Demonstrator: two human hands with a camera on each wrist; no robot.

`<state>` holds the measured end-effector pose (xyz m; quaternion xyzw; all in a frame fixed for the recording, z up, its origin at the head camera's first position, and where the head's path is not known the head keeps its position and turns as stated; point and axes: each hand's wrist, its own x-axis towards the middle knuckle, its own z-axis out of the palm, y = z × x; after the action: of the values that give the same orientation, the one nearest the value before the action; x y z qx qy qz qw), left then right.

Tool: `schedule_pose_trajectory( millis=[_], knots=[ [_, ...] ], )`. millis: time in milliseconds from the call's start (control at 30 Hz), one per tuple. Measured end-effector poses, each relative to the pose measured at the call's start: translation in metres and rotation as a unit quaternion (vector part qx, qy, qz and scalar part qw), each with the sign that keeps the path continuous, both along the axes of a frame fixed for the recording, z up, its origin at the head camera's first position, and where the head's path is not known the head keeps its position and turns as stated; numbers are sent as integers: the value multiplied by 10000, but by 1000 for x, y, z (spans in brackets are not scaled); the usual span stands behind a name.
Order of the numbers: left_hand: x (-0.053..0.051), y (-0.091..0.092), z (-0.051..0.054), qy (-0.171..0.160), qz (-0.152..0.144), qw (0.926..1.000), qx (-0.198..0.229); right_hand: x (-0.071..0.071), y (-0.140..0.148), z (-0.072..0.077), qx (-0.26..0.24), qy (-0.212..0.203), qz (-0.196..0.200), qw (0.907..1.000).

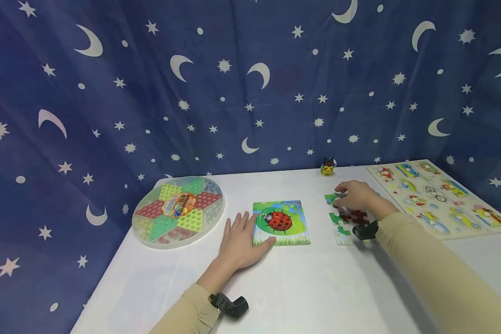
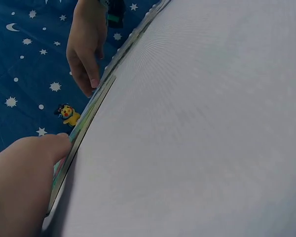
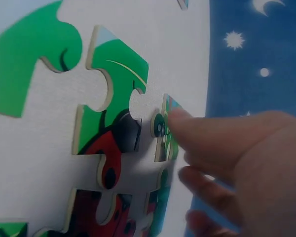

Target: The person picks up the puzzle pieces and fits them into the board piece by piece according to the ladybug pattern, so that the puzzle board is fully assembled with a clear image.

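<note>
Sleeves [image 1: 438, 264]: tan cloth, nearest the head camera, each running to a dark wrist device [image 1: 234, 306] behind the hand.
Right hand [image 1: 356, 195]: thumb and fingertips pinching a small jigsaw piece [image 3: 160, 126], green-faced with a pale cut edge; whether it touches the table, I cannot tell.
Loose pieces [image 3: 113, 94]: flat tiles with rounded knobs and sockets, printed green, red and black, lying left of the pinch and nearer the wearer, some beneath the palm.
Left hand [image 1: 242, 243]: fingers spread along one side of the ladybug board, thumb resting at its near edge.
Ladybug board [image 1: 300, 229]: thin, square, brightly printed, right of the left hand's fingers and well left of the pinch.
Wrist views: the left shows that board's wood-coloured edge; the right shows knobs and sockets up close, partly covered by the hand in the head view.
Round game board [image 1: 150, 234]: translucent disc with a dimpled coloured star, left of the left hand.
Figurine [image 1: 327, 168]: small, yellow with a dark top, beyond the pinch.
Picture board [image 1: 434, 204]: pale, flat, colourfully illustrated, right of the right hand.
Table [image 1: 300, 292]: smooth, white, under both hands.
Curtain [image 1: 275, 37]: deep-blue cloth with white moons and stars, behind everything.
</note>
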<state>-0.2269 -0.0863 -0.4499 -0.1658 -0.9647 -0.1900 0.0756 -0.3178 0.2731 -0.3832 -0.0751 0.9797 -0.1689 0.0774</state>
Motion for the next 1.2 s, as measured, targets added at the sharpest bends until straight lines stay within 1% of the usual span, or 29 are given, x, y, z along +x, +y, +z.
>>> schedule_pose_trajectory(
  millis=[100,167,267,467,567,700,800,900,1067,1200],
  knots=[
    [0,0,-1,-58,0,10000,-77,-7,2,-1,-78,-303,21,9995],
    [-1,1,-1,-78,-28,9999,-108,-9,2,-1,-14,-399,-8,9992],
    [-3,0,0,-84,-33,10000,-29,-11,-1,0,86,-431,-107,9990],
    [-5,1,2,-149,-10,9999,19,-11,-3,4,-75,-516,-308,9982],
    [-4,1,3,-198,-6,9998,-19,-10,-4,4,-153,-464,-302,9983],
    [0,1,1,-253,30,9997,-55,-8,-9,2,-378,-416,-329,9979],
    [0,1,1,-271,36,9996,-84,-4,-15,2,-508,-344,-358,9975],
    [0,0,0,-269,45,9995,-132,-4,-20,1,-501,-276,-318,9979],
    [-1,-1,-1,-251,30,9994,-229,-3,-25,-1,-315,-263,-227,9989],
    [-1,0,-2,-241,-2,9994,-259,1,-28,-1,-350,-217,-248,9988]
  ],
)
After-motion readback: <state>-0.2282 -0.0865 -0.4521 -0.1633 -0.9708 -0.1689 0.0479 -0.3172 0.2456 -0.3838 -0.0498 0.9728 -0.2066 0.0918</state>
